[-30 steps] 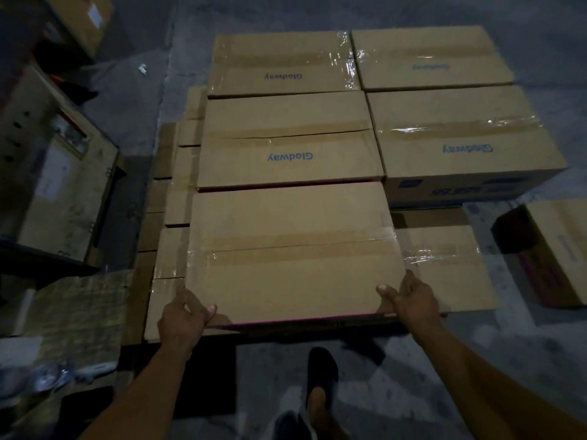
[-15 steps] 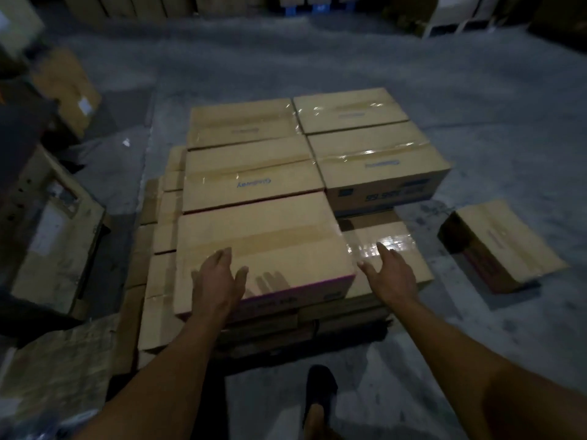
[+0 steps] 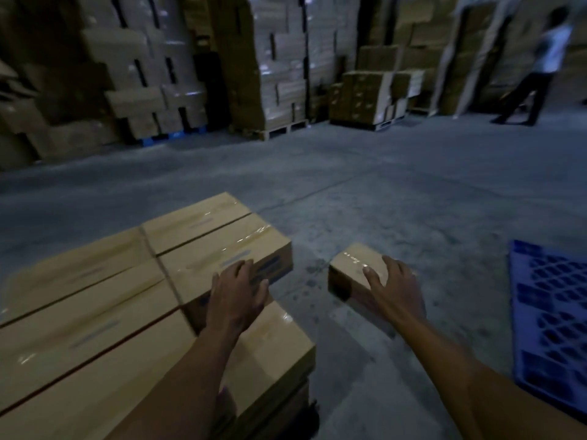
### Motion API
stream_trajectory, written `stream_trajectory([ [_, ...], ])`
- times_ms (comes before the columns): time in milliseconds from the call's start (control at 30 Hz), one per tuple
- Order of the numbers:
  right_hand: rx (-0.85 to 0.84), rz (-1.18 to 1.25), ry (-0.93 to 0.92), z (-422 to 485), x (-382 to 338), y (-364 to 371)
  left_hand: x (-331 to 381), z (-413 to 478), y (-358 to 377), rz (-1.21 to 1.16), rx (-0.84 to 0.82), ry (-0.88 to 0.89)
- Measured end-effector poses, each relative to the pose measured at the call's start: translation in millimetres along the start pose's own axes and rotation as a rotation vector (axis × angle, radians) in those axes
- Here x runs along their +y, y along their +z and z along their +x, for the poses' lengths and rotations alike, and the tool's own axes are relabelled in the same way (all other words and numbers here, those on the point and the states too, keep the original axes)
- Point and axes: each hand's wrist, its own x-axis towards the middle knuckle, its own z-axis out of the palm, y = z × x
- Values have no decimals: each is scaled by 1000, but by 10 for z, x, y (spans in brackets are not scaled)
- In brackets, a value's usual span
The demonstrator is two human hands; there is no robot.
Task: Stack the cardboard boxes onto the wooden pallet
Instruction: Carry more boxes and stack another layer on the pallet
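Note:
Several taped cardboard boxes (image 3: 95,315) lie stacked at the lower left; the pallet under them is hidden apart from a dark edge at the bottom. One lower box (image 3: 273,350) juts out at the stack's right end. A single cardboard box (image 3: 352,268) sits alone on the concrete floor to the right of the stack. My left hand (image 3: 236,296) hovers with fingers spread over the stack's right end, holding nothing. My right hand (image 3: 395,290) is spread in front of the lone box; whether it touches the box I cannot tell.
A blue plastic pallet (image 3: 552,315) lies on the floor at the right edge. Tall wrapped stacks of cartons (image 3: 279,65) line the back wall. A person (image 3: 536,68) walks at the far right. Bare concrete floor (image 3: 365,185) spreads between.
Both hands let go of the near box on the stack. The view swung up and to the right, and my hands now reach toward the lone box on the floor.

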Motion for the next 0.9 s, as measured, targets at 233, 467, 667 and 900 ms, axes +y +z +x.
stream_trajectory([
  [233, 39, -34, 119, 1311, 1134, -650, 1396, 1156, 1160, -135, -99, 96],
  [467, 15, -63, 182, 2539, 1732, -907, 2355, 2144, 1945, -152, -173, 247],
  [667, -14, -91, 216, 3414, 1911, -517, 2519, 3279, 2687, -113, -274, 351],
  [900, -29, -178, 410, 4475, 2458, 378, 2492, 4676, 4249, -125, -519, 459],
])
